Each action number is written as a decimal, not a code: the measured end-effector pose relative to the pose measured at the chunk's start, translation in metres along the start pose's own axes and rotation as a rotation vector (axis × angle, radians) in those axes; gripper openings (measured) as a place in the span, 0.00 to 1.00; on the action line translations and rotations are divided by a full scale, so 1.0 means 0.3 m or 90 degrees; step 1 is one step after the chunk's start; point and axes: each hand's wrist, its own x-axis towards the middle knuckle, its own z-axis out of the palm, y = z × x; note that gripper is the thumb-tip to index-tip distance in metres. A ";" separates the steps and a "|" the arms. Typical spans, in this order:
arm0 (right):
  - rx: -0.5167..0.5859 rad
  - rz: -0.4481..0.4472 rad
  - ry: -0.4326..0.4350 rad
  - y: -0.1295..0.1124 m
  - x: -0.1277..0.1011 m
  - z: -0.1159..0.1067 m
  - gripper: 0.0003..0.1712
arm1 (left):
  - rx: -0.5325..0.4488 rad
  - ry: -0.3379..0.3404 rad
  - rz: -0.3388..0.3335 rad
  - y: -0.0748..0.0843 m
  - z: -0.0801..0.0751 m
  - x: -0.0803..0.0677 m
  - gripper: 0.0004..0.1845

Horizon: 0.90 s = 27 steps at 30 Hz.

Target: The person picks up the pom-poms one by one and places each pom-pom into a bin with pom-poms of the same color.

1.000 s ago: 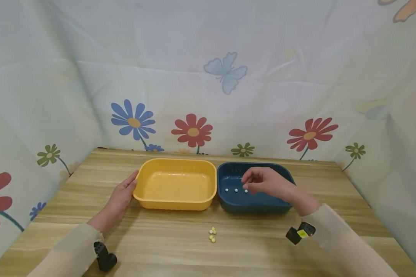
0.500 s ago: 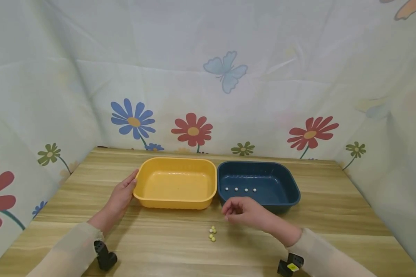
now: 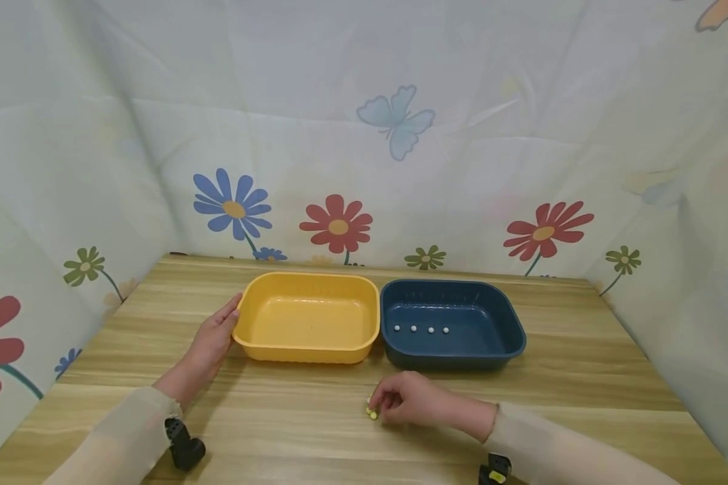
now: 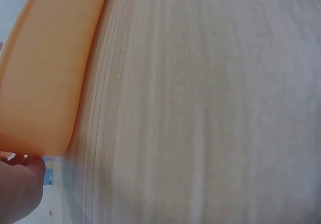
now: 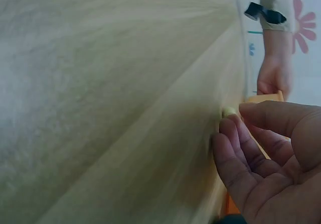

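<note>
From the head, we see the right hand [image 3: 412,399] at the yellow beads [image 3: 373,415] on the counter [image 3: 279,431]; the blue tub [image 3: 455,362] holds four white beads [image 3: 414,329]. At the left wrist, the left hand [image 4: 21,189] touches the yellow tub [image 4: 45,73], fingers loose. At the right wrist, fingertips nearly meet at one bead [image 5: 229,111]; we cannot tell if they clamp it.

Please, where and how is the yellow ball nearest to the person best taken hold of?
Probably pinch the yellow ball by opposite sides, coming from above and the right, where the right hand is: it is small and round, with neighbouring balls close on its far side.
</note>
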 end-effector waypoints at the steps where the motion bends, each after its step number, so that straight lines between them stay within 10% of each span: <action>1: -0.006 0.002 -0.003 -0.001 0.001 0.002 0.07 | 0.000 0.000 0.000 0.000 0.000 0.001 0.30; 27: -0.116 0.004 0.019 -0.003 0.024 0.033 0.08 | 0.006 -0.009 0.014 0.000 -0.003 -0.009 0.30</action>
